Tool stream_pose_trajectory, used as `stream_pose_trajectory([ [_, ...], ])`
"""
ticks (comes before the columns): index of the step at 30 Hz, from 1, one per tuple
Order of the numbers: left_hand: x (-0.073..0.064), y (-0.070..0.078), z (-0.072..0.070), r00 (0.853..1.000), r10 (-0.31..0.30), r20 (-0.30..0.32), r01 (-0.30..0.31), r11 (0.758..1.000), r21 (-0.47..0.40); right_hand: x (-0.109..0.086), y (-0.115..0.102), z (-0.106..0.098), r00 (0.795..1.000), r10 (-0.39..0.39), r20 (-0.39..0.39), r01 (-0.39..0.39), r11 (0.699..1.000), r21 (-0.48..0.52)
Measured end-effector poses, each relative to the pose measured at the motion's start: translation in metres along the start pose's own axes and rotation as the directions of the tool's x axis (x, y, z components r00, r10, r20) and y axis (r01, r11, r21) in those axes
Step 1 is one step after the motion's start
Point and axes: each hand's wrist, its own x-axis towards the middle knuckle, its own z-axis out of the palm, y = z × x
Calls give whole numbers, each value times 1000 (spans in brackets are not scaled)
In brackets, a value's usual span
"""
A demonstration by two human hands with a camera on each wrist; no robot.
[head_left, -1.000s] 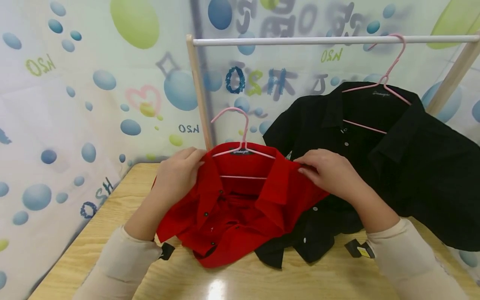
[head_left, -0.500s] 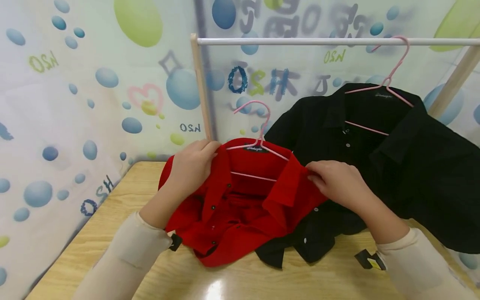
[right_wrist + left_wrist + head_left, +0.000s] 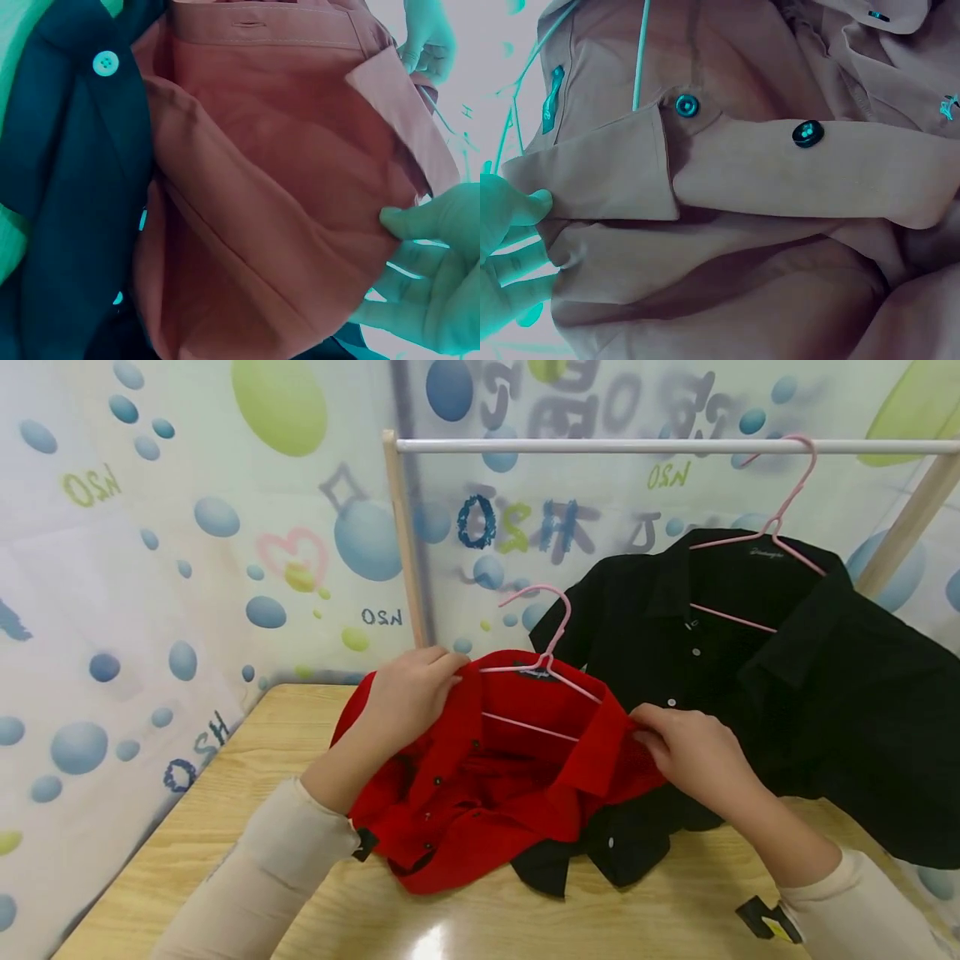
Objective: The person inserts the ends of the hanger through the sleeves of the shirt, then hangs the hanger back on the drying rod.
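Note:
A red short-sleeved shirt [image 3: 517,835] with dark buttons hangs on a pink hanger [image 3: 562,622], its lower part bunched on the table. My left hand [image 3: 408,697] pinches the shirt at the shoulder beside the collar on the left. On the opposite shoulder, my right hand [image 3: 693,747] pinches the fabric between thumb and fingers. In the left wrist view the thumb presses the collar edge, near the button placket [image 3: 810,169]. The right wrist view shows the right hand [image 3: 442,270] gripping the shoulder cloth below the collar. The hanger's hook stands free, apart from the rail.
A black shirt [image 3: 885,710] hangs by a pink hanger [image 3: 798,485] from the white rail [image 3: 585,446], overlapping behind the red shirt's right side. A wooden post [image 3: 405,543] supports the rail's left end. Beneath lies the wooden table [image 3: 247,760], before a patterned backdrop [image 3: 180,627].
Both hands have moved the red shirt and its hanger to the right. The hanger rose a little, then dropped lower, and now leans further right. The black shirt stays in place.

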Motion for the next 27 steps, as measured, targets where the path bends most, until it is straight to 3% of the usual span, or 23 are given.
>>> stream_pose_trajectory([
  [4,1,3,0,999,-14,52,14,1000,-12,-4,2,-3,999,35,-15,-35,999,3],
  [14,-2,-2,-7,995,-53,80,54,998,-12,-10,13,-13,998,56,-18,-57,998,-26],
  [27,-4,-29,-10,991,-133,-29,132,991,-17,-21,33,-26,994,102,-23,-103,995,-13],
])
